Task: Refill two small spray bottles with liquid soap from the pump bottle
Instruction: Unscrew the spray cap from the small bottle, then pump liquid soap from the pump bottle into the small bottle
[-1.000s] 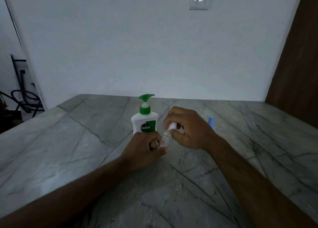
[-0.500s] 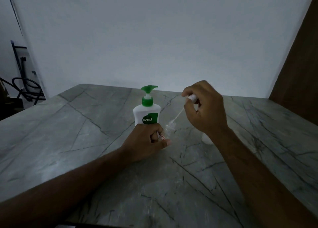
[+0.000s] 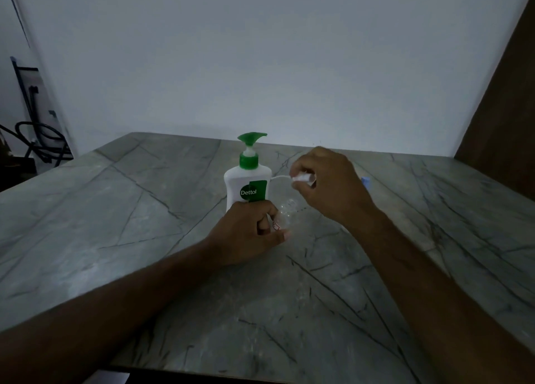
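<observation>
A grey-green marble table with dark veins (image 3: 144, 239) fills the lower half of the view, and a plain white wall (image 3: 260, 65) stands behind it. At about 3 o'clock a dark brown wooden panel (image 3: 503, 117) closes the scene, and at 9 o'clock some black hoses and a dark metal frame (image 3: 37, 140) stand on the floor beside the table.

Near the centre of the table, toward 12 o'clock, stands upright a white plastic pump bottle with a green pump head and a green "Dettol" label (image 3: 248, 185).

The left hand (image 3: 246, 233) rests on the table just in front of this bottle, at its 6 o'clock. Its fingers are curled round a small clear plastic spray bottle (image 3: 285, 211), which stands on the table with its neck uncovered.

The right hand (image 3: 330, 184) is in the air at 2 o'clock from the clear bottle, apart from it. Its fingertips pinch a small white spray cap (image 3: 301, 178), and the thin white dip tube (image 3: 280, 177) of the cap points toward 9 o'clock, to the pump bottle.

Behind the right wrist, at 3 o'clock, a small light blue object (image 3: 365, 181) is partly hidden; what it is cannot be told.
</observation>
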